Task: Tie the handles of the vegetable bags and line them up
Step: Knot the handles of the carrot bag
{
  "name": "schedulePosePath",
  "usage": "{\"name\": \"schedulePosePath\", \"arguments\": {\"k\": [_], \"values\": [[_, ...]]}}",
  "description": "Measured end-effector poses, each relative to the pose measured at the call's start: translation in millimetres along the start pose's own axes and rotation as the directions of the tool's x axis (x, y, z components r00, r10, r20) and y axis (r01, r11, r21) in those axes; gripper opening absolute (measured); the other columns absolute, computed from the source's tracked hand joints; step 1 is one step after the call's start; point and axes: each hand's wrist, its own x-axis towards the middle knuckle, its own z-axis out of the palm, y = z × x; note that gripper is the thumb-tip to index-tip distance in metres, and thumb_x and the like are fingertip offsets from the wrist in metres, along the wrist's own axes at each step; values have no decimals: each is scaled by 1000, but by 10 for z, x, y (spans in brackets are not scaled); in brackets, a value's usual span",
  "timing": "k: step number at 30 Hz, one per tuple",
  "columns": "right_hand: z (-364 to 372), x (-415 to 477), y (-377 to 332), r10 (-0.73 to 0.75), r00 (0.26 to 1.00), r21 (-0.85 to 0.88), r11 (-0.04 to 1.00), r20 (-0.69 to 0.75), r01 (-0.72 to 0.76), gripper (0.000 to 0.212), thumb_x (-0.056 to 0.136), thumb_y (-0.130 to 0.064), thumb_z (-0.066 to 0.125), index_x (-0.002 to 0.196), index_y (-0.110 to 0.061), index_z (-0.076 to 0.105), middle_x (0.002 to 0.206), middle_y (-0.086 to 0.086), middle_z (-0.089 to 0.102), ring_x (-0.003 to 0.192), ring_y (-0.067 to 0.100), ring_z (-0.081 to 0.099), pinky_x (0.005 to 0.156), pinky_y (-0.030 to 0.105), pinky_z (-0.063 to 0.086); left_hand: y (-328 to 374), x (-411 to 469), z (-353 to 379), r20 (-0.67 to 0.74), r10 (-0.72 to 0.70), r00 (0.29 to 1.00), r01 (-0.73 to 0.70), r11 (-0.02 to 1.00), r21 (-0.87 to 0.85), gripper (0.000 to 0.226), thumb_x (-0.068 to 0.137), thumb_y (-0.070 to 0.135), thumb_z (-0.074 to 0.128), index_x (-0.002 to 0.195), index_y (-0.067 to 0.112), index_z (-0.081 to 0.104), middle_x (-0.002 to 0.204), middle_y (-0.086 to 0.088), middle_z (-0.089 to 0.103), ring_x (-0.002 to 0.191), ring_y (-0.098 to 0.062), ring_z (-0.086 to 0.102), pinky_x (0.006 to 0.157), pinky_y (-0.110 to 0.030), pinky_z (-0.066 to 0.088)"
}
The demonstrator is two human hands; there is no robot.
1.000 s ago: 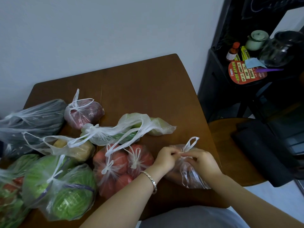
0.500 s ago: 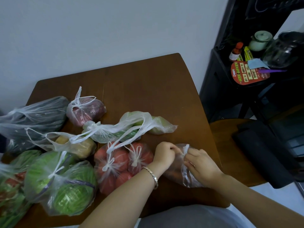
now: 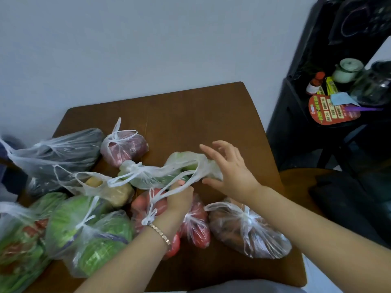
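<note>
Several clear plastic bags of vegetables lie on a brown wooden table (image 3: 211,115). A knotted bag of brownish produce (image 3: 249,231) rests near the front right. My left hand (image 3: 179,197) pinches a loose handle of the pale green vegetable bag (image 3: 160,176) in the middle. My right hand (image 3: 230,172) hovers with fingers spread at that bag's right end, touching the plastic. Below my left hand sit the knotted tomato bags (image 3: 194,225). A knotted purple onion bag (image 3: 124,146) lies behind.
Cabbage bags (image 3: 84,229) and a bag with leafy greens (image 3: 19,246) crowd the front left; a dark-filled bag (image 3: 57,153) and a potato bag (image 3: 114,191) lie further back. A black shelf (image 3: 338,98) with bottles and a jar stands right, a stool (image 3: 300,178) beside the table.
Both hands have left the brownish bag, which now lies knotted, and moved up and left. My left hand has taken a handle of the pale green bag; my right hand has opened.
</note>
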Motion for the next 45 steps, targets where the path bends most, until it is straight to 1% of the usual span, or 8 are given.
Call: {"name": "schedulePosePath", "arguments": {"k": [4, 8, 14, 20, 29, 33, 38, 45], "values": [[136, 285, -108, -145, 988, 5, 989, 53, 145, 23, 87, -16, 55, 109, -14, 61, 142, 10, 36, 133, 28, 28, 110, 44, 27, 126, 118, -254, -29, 32, 999, -40, 928, -370, 12, 90, 24, 55, 79, 20, 53, 81, -1, 54, 76, -15, 56, 83, -38, 50], [-2, 230, -80, 34, 999, 521, 853, 25, -42, 20, 94, -22, 42, 88, -24, 61, 91, -11, 56, 87, -5, 50, 80, 12, 38, 323, 253, -442, -154, 302, 941, -330, 920, -213, 99, 59, 64, 73, 135, 13, 37, 137, -7, 44, 124, -21, 47, 110, -40, 36], [-231, 62, 120, 363, 931, 847, 485, 31, -217, 46, 98, -20, 33, 64, -9, 62, 77, 6, 68, 83, 9, 65, 90, 19, 41, 751, 8, -324, 81, 690, 719, -686, 724, -71, 33, 99, 21, 33, 113, 6, 59, 130, -2, 52, 124, -12, 46, 102, -7, 32], [-478, 10, 348, 633, 748, 980, -122, 199, -158, 43, 100, -32, 26, 60, -18, 34, 37, -6, 28, 34, 7, 28, 46, 20, 41, 791, -60, 50, 115, 483, 868, -385, 801, -458, 37, 97, 31, 36, 63, 24, 50, 69, -14, 69, 86, -35, 60, 90, -44, 44], [-277, -19, 439, 665, 513, 824, -302, 543, -479, 37, 99, -35, 26, 72, -14, 40, 38, -7, 31, 28, 4, 23, 26, 14, 18, 822, -236, 331, 387, 421, 820, 5, 671, -741, 35, 100, 24, 28, 80, 8, 53, 74, -11, 71, 81, -22, 68, 86, -33, 49], [-186, -7, 440, 652, 464, 784, -360, 599, -506, 36, 100, -18, 25, 69, -10, 42, 33, -6, 31, 24, 3, 23, 23, 13, 17, 801, -288, 312, 409, 400, 820, 20, 694, -719, 35, 91, 7, 30, 57, 16, 34, 42, 5, 34, 40, -12, 37, 64, -29, 47], [-40, -83, 382, 757, 456, 785, -117, 467, -609, 31, 96, -17, 41, 71, -7, 56, 50, 2, 40, 40, 10, 34, 36, 18, 29, 753, -309, 386, 396, 244, 886, 28, 822, -569, 38, 98, 20, 25, 78, 10, 56, 39, 9, 30, 34, -7, 24, 41, -19, 29], [-18, -207, 117, 470, 865, 653, 601, 178, -461, 30, 94, -4, 41, 86, -15, 67, 70, -4, 58, 67, 14, 54, 60, 13, 43, 586, -350, 510, 306, 132, 943, -67, 974, -215, 36, 90, 36, 54, 74, 6, 67, 81, -14, 70, 81, -26, 69, 75, -34, 55]]}}
